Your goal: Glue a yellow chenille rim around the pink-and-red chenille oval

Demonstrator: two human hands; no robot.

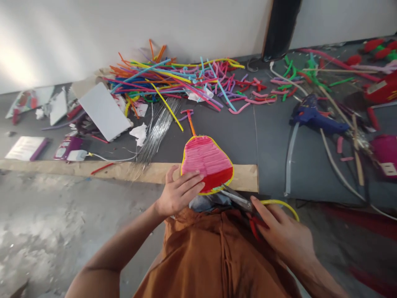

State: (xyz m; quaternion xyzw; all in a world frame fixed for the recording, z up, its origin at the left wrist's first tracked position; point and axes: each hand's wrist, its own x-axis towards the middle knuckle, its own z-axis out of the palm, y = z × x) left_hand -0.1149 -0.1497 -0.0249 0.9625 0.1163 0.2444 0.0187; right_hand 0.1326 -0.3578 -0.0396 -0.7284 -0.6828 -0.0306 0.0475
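A rounded craft piece (pixel 206 157) of pink pipe cleaners, red at its lower end and edged in yellow, lies at the table's front edge. An orange pipe-cleaner stem (pixel 191 123) rises from its top, with a short crosspiece at the tip. Fingers stretched, my left hand (pixel 179 193) rests flat on the piece's lower left. My right hand (pixel 283 231) is closed around scissors (pixel 240 200) with red handles, their blades touching the lower yellow edge. A yellow pipe cleaner (pixel 282 203) curves out beside the right hand; whether that hand grips it too, I cannot tell.
Many coloured pipe cleaners (pixel 186 76) are heaped along the wall, with thin wires (pixel 159 132) before them. To the right lies a blue glue gun (pixel 322 116) with a cord. A white card (pixel 104 111) is at left, and a dark upright object (pixel 281 29) leans behind.
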